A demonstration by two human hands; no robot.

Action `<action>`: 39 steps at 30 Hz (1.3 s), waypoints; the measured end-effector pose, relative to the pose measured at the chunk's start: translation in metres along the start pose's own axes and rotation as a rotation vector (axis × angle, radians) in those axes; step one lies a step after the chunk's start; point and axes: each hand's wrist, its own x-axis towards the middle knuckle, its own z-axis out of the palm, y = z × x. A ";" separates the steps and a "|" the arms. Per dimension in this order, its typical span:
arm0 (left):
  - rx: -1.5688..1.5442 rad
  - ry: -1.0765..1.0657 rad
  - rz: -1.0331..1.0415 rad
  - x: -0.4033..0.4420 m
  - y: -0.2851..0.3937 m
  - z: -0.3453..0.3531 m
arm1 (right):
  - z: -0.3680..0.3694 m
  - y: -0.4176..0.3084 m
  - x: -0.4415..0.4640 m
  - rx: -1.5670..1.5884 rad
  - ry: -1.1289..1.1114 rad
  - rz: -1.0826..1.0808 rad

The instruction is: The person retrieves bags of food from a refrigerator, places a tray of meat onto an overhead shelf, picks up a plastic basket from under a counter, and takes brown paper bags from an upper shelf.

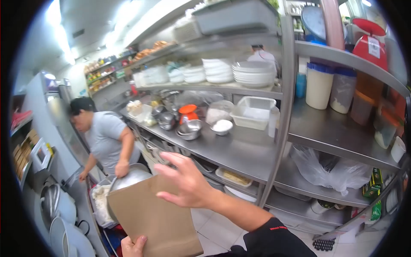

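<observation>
My left hand point(133, 247) grips the bottom edge of a flat brown paper bag point(152, 218), thumb on its near face. My right hand point(187, 182), coming out of a black sleeve point(278, 240), is raised at the bag's upper right corner. Its fingers are spread and hold nothing; whether it touches the bag I cannot tell. Just beyond the bag is a large metal bowl point(135, 173), partly hidden by it. A co-worker in a grey shirt point(109, 137) leans there with one hand point(122, 168) at the bowl's rim.
A steel counter point(239, 150) runs along the right with metal bowls point(189, 128), a white basket point(253, 112) and stacked plates point(254, 73) above. A shelf rack point(338, 128) holds lidded containers point(319, 85). Pale blue bins point(70, 240) stand at lower left.
</observation>
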 end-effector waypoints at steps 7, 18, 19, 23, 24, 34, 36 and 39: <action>-0.083 -0.076 -0.004 0.120 -0.015 0.108 | 0.009 0.099 -0.231 0.594 -0.209 1.279; 0.393 -0.267 0.244 0.294 -0.025 0.164 | 0.093 0.231 -0.195 0.597 -0.221 1.459; 0.371 -0.277 0.213 0.313 -0.022 0.165 | 0.100 0.258 -0.202 0.646 -0.155 1.461; 0.174 -0.337 0.235 0.388 -0.010 0.166 | 0.076 0.291 -0.151 0.613 0.043 1.455; 0.117 -0.368 0.254 0.407 -0.011 0.170 | 0.071 0.292 -0.139 0.577 0.085 1.450; -0.149 -0.654 0.247 0.547 -0.028 0.236 | 0.057 0.374 -0.112 0.357 0.343 1.310; -0.280 -0.636 0.240 0.574 -0.036 0.243 | 0.066 0.412 -0.094 0.256 0.264 1.270; -0.555 -0.584 0.098 0.610 -0.048 0.234 | 0.086 0.469 -0.057 0.159 0.094 1.223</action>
